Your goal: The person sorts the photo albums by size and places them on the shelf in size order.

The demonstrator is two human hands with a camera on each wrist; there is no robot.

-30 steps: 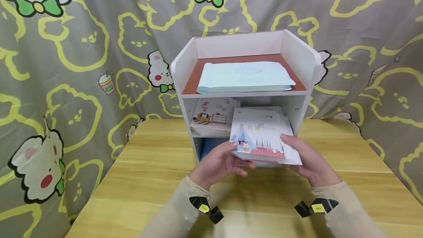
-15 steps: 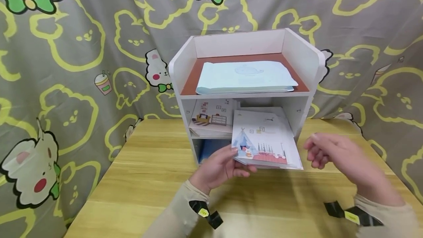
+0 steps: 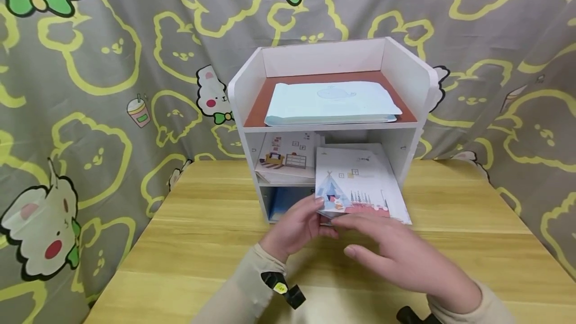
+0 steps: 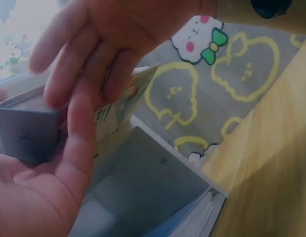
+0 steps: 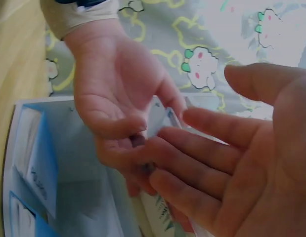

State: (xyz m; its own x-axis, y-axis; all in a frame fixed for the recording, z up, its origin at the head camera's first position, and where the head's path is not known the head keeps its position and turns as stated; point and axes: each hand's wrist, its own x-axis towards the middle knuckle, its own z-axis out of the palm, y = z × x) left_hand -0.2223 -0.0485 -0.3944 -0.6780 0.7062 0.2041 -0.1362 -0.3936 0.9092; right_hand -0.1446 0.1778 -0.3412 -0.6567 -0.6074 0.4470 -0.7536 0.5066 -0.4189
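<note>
A white illustrated book [image 3: 348, 176] with a blue tent on its cover lies over other white books, sticking out of the middle compartment of a white desktop shelf [image 3: 411, 79]. My left hand [image 3: 294, 226] grips their near left corner, thumb on the top cover and fingers underneath. The left wrist view shows a grey book spine [image 4: 29, 128] beside that hand. In front of the books, my right hand [image 3: 400, 254] has its fingers straight and thumb apart, fingertips close to the left fingers at the books' near edge. It covers part of that edge in the head view.
Pale blue whale-print sheets [image 3: 333, 101] lie on the shelf's top tray. More illustrated books [image 3: 288, 151] fill the middle compartment's left side. Blue books [image 5: 41, 173] stand in the bottom compartment. A wooden table [image 3: 202, 244] carries the shelf, with a patterned curtain [image 3: 180, 124] behind.
My right hand let go of the books' right side, swung out to the right, then came back to their near edge. My left hand keeps its grip on the corner.
</note>
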